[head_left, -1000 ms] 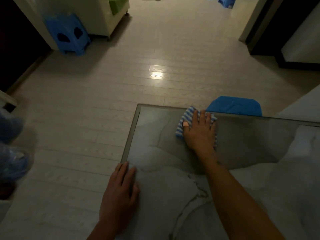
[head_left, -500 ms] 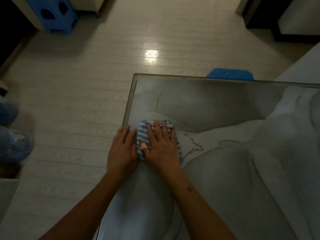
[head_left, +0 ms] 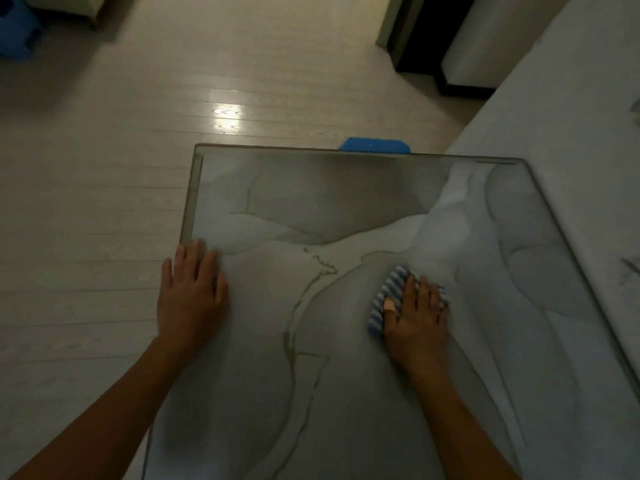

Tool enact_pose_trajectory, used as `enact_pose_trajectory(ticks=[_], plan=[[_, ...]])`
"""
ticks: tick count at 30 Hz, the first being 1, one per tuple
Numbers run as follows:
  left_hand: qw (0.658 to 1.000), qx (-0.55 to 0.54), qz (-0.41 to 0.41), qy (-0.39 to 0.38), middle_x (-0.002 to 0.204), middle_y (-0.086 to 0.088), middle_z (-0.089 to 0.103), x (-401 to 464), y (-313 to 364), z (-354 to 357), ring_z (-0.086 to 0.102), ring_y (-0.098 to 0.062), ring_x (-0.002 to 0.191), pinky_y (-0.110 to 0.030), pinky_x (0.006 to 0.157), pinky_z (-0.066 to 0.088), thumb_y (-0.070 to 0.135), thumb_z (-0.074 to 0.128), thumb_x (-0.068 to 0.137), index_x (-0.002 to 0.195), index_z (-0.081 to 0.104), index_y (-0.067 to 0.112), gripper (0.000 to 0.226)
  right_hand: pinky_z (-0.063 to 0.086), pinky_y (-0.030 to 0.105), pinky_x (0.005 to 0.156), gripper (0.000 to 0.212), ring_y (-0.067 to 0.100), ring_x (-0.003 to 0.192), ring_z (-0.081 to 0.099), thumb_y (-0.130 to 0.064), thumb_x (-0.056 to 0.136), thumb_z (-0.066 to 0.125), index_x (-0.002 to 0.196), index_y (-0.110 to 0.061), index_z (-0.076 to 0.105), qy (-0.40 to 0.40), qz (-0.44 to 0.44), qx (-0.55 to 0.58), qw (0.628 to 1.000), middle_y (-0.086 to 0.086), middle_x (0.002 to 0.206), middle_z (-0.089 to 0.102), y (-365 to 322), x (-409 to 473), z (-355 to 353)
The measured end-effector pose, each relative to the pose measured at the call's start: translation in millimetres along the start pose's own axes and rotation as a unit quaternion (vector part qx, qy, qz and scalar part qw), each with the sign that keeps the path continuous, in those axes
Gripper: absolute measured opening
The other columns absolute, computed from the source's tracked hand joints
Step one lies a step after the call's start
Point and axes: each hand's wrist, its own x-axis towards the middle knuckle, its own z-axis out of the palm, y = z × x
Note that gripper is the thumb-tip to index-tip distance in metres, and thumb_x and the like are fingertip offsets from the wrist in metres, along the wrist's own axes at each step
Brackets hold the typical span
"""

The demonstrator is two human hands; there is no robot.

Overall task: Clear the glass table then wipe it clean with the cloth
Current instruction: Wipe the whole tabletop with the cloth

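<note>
The glass table (head_left: 311, 188) has a grey marbled top and fills the lower middle of the view; nothing stands on it. A blue-and-white striped cloth (head_left: 388, 299) lies on the right-middle part of the top. My right hand (head_left: 417, 320) presses flat on the cloth, fingers spread, with a plaster on one finger. My left hand (head_left: 190, 296) rests palm down on the table's left edge, fingers apart, holding nothing.
A blue stool (head_left: 375, 146) shows just beyond the table's far edge. A pale sofa or bed surface (head_left: 571, 98) borders the table on the right. Another blue stool (head_left: 17, 32) stands at the far left on the light plank floor (head_left: 104, 202).
My right hand has slid the cloth from beside my left hand at the left edge to the right-middle of the table. My left hand stays at the left edge.
</note>
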Motion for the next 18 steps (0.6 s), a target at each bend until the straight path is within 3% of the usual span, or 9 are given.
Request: enact_pose_trajectory(ticks=[4,9,11,15,18], plan=[[0.995,0.013,0.095,0.011,0.153,-0.025,0.035,11,45,4,0.034,-0.044,0.141,-0.051,0.116,0.020,0.035,0.036,0.090,0.144,0.041,0.004,0.063,0.020,0.056,0.115,0.070,0.037,0.142,0.029,-0.047,0.090,0.028,0.149,-0.008,0.034,0.026,-0.011,0.005,1.000,0.016,0.155,0.032,-24,9,6],[0.991,-0.050,0.123,-0.029,0.148,-0.022,0.045,45,151,40,0.042,-0.039,0.138,-0.051,0.114,0.030,0.039,0.039,0.088,0.135,0.055,0.004,0.060,0.008,0.048,0.118,0.073,0.028,0.146,0.023,-0.054,0.089,0.038,0.150,-0.015,0.033,0.021,-0.229,0.013,0.973,0.009,0.157,0.029,-46,63,8],[0.989,-0.059,0.131,-0.024,0.146,-0.021,0.047,54,178,49,0.042,-0.038,0.138,-0.053,0.113,0.033,0.039,0.039,0.090,0.133,0.056,0.004,0.058,0.006,0.046,0.119,0.072,0.026,0.145,0.027,-0.055,0.089,0.037,0.150,-0.016,0.034,0.037,-0.273,0.002,0.961,0.008,0.156,0.032,-45,94,2],[0.985,-0.057,0.163,-0.010,0.144,-0.023,0.050,88,228,66,0.045,-0.039,0.136,-0.051,0.114,0.034,0.034,0.036,0.095,0.133,0.056,0.002,0.054,-0.009,0.040,0.119,0.075,0.021,0.150,0.004,-0.059,0.091,0.020,0.155,-0.021,0.011,0.015,-0.230,0.005,0.973,0.004,0.163,0.011,-25,169,-11],[0.986,-0.044,0.159,-0.026,0.147,-0.022,0.046,123,255,75,0.040,-0.039,0.139,-0.053,0.116,0.031,0.039,0.032,0.096,0.137,0.053,0.002,0.059,-0.006,0.043,0.120,0.074,0.021,0.150,0.003,-0.059,0.092,0.017,0.155,-0.021,0.009,0.017,-0.199,0.014,0.980,0.004,0.163,0.009,-7,215,-22]])
